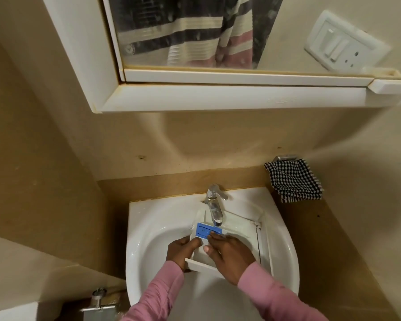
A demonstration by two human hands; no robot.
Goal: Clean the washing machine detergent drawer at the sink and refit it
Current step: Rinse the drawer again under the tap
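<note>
White plastic detergent drawer (239,230) with blue insert (205,231): lay in white ceramic sink (153,230), under chrome tap (214,205). Left hand (183,249) gripped its side; right hand (232,253) pressed flat inside. Washing apparently underway; refitting remained.

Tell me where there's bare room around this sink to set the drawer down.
Bare rim left of the tap, plus a narrower strip to its right. The basin is crowded: the drawer and both hands fill it.

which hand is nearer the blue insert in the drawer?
Right. The right hand has fingertips touching the blue insert at its near edge. The left hand grips the detergent drawer at its near-left side, just below and left of the insert.
</note>
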